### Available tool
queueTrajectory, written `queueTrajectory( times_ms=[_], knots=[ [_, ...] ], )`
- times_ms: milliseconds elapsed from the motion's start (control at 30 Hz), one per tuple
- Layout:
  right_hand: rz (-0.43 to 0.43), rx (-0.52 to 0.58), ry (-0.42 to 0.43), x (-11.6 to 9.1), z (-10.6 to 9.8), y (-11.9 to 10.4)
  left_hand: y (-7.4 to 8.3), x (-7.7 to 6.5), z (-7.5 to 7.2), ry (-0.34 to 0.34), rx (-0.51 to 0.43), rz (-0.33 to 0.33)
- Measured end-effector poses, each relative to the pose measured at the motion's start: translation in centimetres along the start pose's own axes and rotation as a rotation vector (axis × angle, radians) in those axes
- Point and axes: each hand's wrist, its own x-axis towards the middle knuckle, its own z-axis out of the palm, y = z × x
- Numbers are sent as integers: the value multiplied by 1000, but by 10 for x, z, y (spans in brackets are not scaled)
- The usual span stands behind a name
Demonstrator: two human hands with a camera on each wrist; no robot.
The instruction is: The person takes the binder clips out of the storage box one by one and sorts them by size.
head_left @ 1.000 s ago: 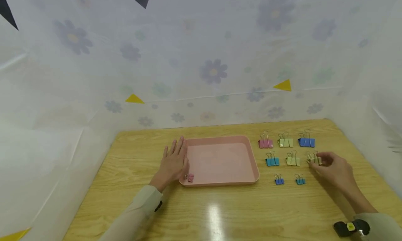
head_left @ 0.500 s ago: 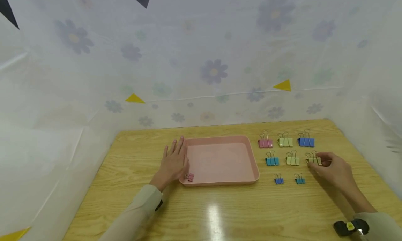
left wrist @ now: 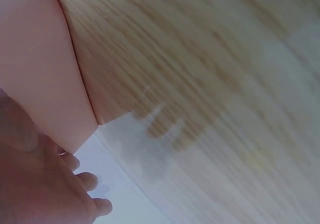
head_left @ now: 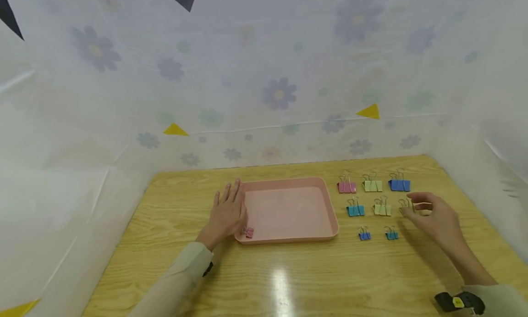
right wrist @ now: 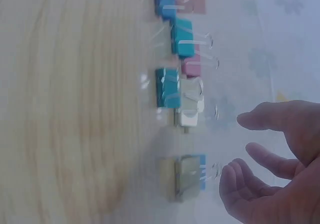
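Observation:
My left hand rests with straight fingers along the left side of a pink tray. A small pink binder clip lies in the tray's near left corner. Over on the right, my right hand is just beside a pale yellow binder clip, which stands on the table. Thumb and fingers are spread apart and hold nothing in the right wrist view. In the head view the thumb and fingers partly hide that clip.
To the tray's right, binder clips stand in rows: pink, yellow and blue at the back; teal and yellow in the middle; small blue and small teal in front. A flowered curtain hangs behind.
My right hand has let go of the pale yellow binder clip, its fingers spreading and lifting slightly. The clip stays at the right end of the middle row. The left hand has not moved.

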Motion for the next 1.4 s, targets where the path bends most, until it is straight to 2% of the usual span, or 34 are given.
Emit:
queueTrajectory(
  times_ms=[233, 333, 500, 667, 900, 1100, 1400],
  knots=[
    [-77, 107, -8, -5, 13, -31, 3, -1, -11, -61, -58, -11],
    [-127, 134, -15, -7, 20, -47, 1, -1, -12, -66, -91, 0],
    [-218, 198, -45, -7, 36, -74, -7, 0, -7, -55, -74, 32],
    [-274, 268, -88, -4, 57, -96, -13, 1, -5, -38, -61, 60],
    [-332, 324, -149, 4, 86, -113, -9, -2, -8, -47, -39, 68],
    [-377, 373, -196, 11, 107, -129, -8, -1, -3, -23, -16, 59],
    [-377, 469, -317, 15, 139, -146, -3, -2, -4, -10, -25, 56]
  ],
)
